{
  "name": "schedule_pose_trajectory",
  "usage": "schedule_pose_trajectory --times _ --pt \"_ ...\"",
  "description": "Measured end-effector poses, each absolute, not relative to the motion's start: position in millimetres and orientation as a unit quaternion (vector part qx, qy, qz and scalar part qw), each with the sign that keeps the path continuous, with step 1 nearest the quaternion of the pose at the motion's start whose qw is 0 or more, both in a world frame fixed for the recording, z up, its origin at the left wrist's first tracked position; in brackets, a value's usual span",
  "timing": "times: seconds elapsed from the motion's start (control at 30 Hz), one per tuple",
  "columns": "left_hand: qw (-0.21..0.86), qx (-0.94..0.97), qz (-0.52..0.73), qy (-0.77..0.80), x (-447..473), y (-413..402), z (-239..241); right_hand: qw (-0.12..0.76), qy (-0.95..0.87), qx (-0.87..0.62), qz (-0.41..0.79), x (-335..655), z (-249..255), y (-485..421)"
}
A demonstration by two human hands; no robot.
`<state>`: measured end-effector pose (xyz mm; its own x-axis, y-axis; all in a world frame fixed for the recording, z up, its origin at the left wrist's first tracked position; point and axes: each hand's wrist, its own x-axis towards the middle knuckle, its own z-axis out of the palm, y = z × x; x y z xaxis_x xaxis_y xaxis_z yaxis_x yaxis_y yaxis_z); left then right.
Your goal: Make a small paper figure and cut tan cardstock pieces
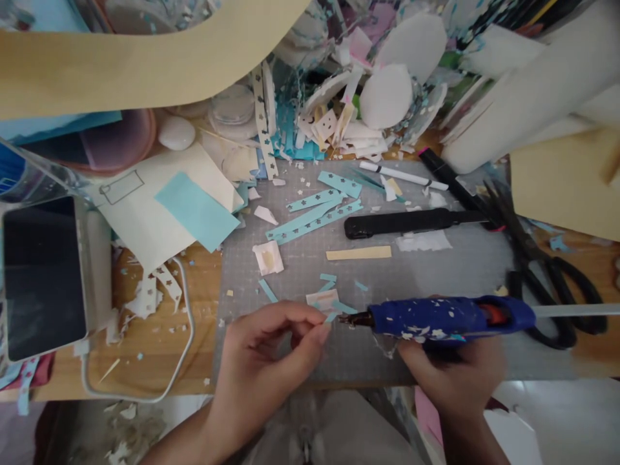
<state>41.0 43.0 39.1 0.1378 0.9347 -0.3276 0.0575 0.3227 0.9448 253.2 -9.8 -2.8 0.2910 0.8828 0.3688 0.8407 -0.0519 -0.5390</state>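
Between thumb and forefinger, my left hand [278, 352] pinches a small light-blue paper strip [332, 316]. My right hand [458, 374] is wrapped round a blue hot glue gun [431, 318], its grip hidden beneath the body. The gun's dark nozzle points left and is at or very near the strip; I cannot tell whether they touch. A clear glue stick [576, 310] sticks out of the gun's back. Just behind the fingertips lies a small pale paper square [322, 299] with narrow blue strips on and around it.
On the grey cutting mat [300, 258] lie punched blue strips [314, 216], a cream strip [358, 253], a black cutter [402, 223], a white pen [404, 175] and black scissors [547, 271]. A dark-screened device [43, 278] with a white cable stands left. Paper scraps [334, 129] are heaped behind.
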Motion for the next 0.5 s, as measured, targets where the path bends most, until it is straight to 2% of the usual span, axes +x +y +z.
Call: schedule_pose_trajectory --times 0.17,0.5 --pt "0.598 0.462 0.363 0.546 40.4 42.1 40.9 0.366 -0.634 -0.681 0.030 254.2 3.7 -1.1" --pt "0.610 0.448 0.367 0.541 40.5 38.2 40.7 0.363 -0.619 -0.695 0.046 253.9 1.7 -5.3"
